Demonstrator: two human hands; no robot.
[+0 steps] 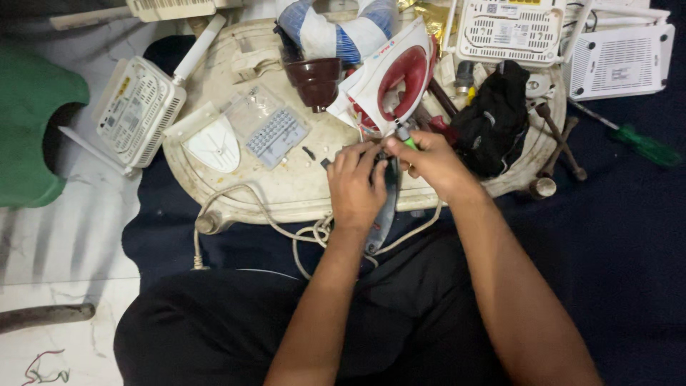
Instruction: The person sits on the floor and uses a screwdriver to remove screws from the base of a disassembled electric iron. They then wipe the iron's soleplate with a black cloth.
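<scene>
Both hands meet at the near edge of a low cream tray table (pixel 214 207). From where I stand, the left hand (pixel 355 187) is curled down over a dark part at the base of a red and white clothes iron (pixel 389 82), fingers bent and pinching it in place; what exactly lies under the palm I cannot tell. The right hand (pixel 429 161) is closed around a small tool with a green handle (pixel 405 136), its tip aimed at the iron's rear end, just where the white cord (pixel 246 196) seems to come out. A dark strip runs down between the two wrists toward the lap.

The iron lies tilted on its side, heel toward the person, touching a dark red bowl-shaped piece (pixel 314 80). To do this well, I would judge that the left hand should pin the part flat so it cannot twist, and the tool should stand straight in line with whatever it turns, pressed firmly so the tip does not slip toward the fingers beside it.

Further out, a clear plastic piece (pixel 275 129) and a white pointed plate (pixel 214 145) lie on the table's left; tiny loose bits sit near them and could roll off. A black cloth (pixel 493 118) is heaped at right. White router boxes (pixel 139 107) lie around, and a green screwdriver (pixel 639 143) rests well apart on the dark floor cloth.
</scene>
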